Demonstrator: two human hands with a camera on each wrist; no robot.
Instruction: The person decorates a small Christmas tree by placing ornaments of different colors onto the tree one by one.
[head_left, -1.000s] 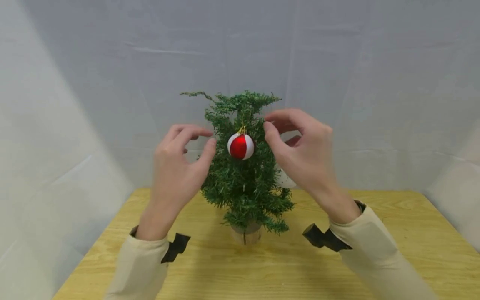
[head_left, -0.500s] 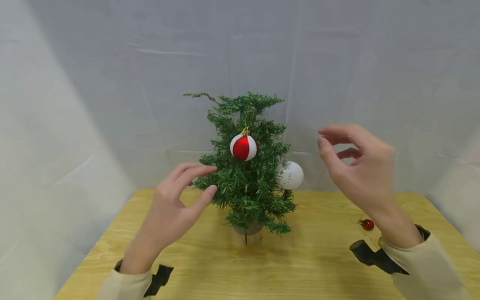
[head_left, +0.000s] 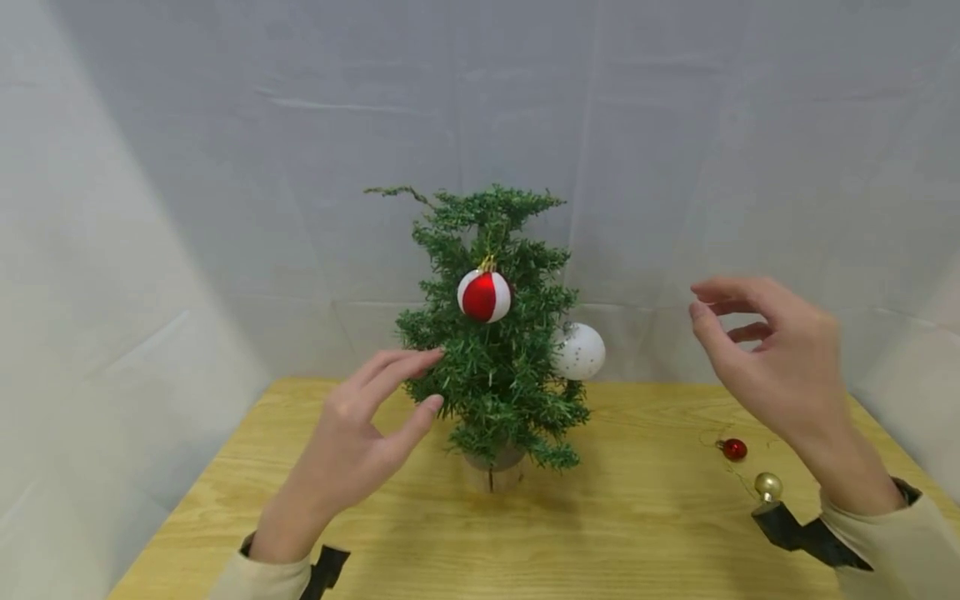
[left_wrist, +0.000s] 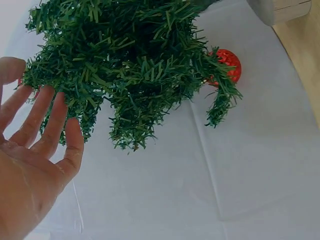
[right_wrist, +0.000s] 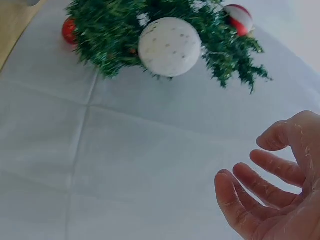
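Note:
A small artificial Christmas tree (head_left: 487, 358) stands in the middle of the table. On its front hangs a red and white bauble (head_left: 483, 296), and a white bauble (head_left: 580, 351) with small dots hangs on its right side. My left hand (head_left: 360, 442) is at the tree's lower left, fingers extended and holding nothing; whether the fingertips touch the branches I cannot tell. Off to the right, apart from the tree, my right hand (head_left: 780, 367) is in the air with loosely bent fingers and nothing between them. A red bauble (left_wrist: 228, 66) shows behind the branches in the left wrist view.
On the wooden table (head_left: 637, 533) at the right lie a small red bauble (head_left: 734, 449) and a small gold bauble (head_left: 768, 486), both with thin strings. A pale sheet (head_left: 300, 208) hangs behind and beside the table.
Both hands have left the red and white bauble, which hangs in much the same spot. My right hand moved far right and down, uncovering the white bauble; my left hand dropped lower.

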